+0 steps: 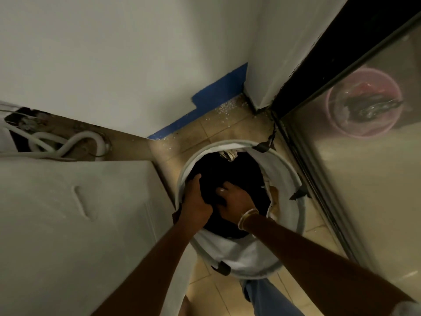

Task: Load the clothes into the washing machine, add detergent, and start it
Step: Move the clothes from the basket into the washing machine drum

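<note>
A round white laundry basket (289, 179) stands on the tiled floor, right of the white washing machine (75, 224), whose lid is closed. Dark clothes (227, 169) fill the basket, and a bit of light cloth (230, 155) shows at its far rim. Both my hands reach down into it. My left hand (197, 201) grips the dark clothes near the basket's left rim. My right hand (234, 201), with a bangle at the wrist, has its fingers curled into the same dark clothes in the middle.
White hoses (68, 142) lie coiled behind the washing machine at the left. A glass door (355, 179) with a dark frame runs along the right; a pink bucket (364, 101) shows behind it. White walls with a blue strip (216, 96) close the corner.
</note>
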### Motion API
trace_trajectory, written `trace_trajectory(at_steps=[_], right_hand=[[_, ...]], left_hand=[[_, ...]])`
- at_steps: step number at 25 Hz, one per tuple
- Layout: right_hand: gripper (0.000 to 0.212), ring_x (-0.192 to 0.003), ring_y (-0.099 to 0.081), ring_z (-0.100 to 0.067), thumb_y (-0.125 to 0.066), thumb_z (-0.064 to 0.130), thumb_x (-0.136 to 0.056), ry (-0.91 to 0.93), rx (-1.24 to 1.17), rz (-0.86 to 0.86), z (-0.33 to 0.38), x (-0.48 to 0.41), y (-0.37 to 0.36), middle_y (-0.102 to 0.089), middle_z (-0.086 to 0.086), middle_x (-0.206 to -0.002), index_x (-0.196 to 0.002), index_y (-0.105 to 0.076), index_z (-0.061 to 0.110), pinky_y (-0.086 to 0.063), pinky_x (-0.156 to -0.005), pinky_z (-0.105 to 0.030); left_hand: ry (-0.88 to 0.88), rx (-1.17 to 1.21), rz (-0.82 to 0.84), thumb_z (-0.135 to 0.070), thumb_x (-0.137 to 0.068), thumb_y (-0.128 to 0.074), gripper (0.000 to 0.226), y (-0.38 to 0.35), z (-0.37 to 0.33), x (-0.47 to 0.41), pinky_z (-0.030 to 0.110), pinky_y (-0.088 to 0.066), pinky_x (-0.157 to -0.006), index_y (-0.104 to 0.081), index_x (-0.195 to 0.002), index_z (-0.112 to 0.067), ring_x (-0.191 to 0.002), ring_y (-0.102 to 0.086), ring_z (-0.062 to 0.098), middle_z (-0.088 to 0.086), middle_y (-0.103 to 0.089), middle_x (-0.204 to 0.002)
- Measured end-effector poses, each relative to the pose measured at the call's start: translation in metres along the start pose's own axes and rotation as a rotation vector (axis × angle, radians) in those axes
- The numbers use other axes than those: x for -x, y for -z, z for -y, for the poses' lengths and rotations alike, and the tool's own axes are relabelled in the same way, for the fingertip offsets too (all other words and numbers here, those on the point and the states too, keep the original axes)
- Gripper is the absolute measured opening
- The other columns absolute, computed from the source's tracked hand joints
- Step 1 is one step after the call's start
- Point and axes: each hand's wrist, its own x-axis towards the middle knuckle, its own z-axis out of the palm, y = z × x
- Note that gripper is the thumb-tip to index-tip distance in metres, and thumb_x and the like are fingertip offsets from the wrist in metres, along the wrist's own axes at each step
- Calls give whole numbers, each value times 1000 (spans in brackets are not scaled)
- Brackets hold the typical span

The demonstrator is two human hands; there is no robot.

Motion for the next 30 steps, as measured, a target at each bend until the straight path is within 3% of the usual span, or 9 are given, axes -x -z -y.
trace_trajectory(at_steps=[3, 6, 10, 13, 18, 22, 24, 27, 30], right_hand=[[19, -81, -65, -23, -59, 22, -71, -10, -397, -291, 26, 27, 53, -64, -2, -89, -87, -67, 16, -56, -72, -36], [21, -86, -67, -12, -60, 9, -70, -33, -750, -397, 64, 40, 107, -67, 6, -86, -87, -68, 19, -54, -78, -27], [21, -82, -65, -14, -59, 8, -68, 15, -897, -428, 106, 60, 163, -67, 5, -82, -85, -66, 18, -49, -76, -29], [39, -104, -62, -16, -67, 18, -76, 83, -772, -544, 130, 83, 191, -64, 0, -108, -115, -59, 16, -49, -88, -28], [26, -115, -60, -16, -49, 44, -100, -306, -1078, -744, 160, 129, 202, -66, 7, -112, -120, -58, 29, -45, -92, -27], [60, -116, -62, -22, -73, 60, -74, -513, -1685, -412, 189, 176, 192, -70, -2, -121, -122, -65, 24, -47, -92, -33], [81, -121, -58, -27, -78, 73, -58, -538, -1773, -281, 216, 192, 184, -65, -3, -130, -125, -64, 30, -44, -103, -46], [61, -111, -59, -32, -54, 75, -79, -528, -1753, -302, 274, 211, 187, -63, -5, -125, -123, -62, 34, -43, -100, -56], [35, -70, -62, -25, -54, 62, -85, -348, -1877, -211, 355, 230, 204, -58, -6, -85, -86, -67, 29, -52, -72, -38]], left_hand=[[-151, -279, 127, -38, -71, -78, 119, 17, -14, 23, 47, -17, -120, 10, -152, -39, -151, -2, 26, 3, 3, -164], [-374, -214, 114, -57, -46, -88, 140, 37, -40, 48, 40, -18, -119, -2, -153, -36, -151, -6, 18, 0, -7, -163], [-372, 67, 49, -38, -53, -94, 90, 73, -78, 85, 21, -44, -103, -40, -124, -50, -117, -51, -8, -24, -55, -123], [-392, 174, -69, -28, -68, -87, 59, 97, -95, 117, 13, -46, -88, -53, -112, -47, -104, -62, -5, -24, -64, -105], [-463, 398, -207, -37, -59, -85, 50, 135, -103, 189, 39, -55, -92, -67, -105, -30, -99, -69, 16, -3, -72, -103], [-401, 770, -126, -14, -56, -82, 58, 181, -106, 267, 48, -57, -90, -69, -113, -13, -102, -69, 29, 8, -74, -107], [-410, 927, -116, -6, -60, -75, 49, 210, -105, 310, 47, -59, -83, -71, -109, -8, -99, -70, 33, 13, -74, -105], [-398, 1128, -83, -11, -61, -74, 51, 256, -90, 371, 54, -54, -91, -70, -112, -3, -105, -66, 41, 21, -70, -111], [-452, 1292, 2, -16, -75, -66, 46, 296, -58, 427, 48, -53, -95, -66, -120, -4, -101, -67, 37, 19, -68, -111]])
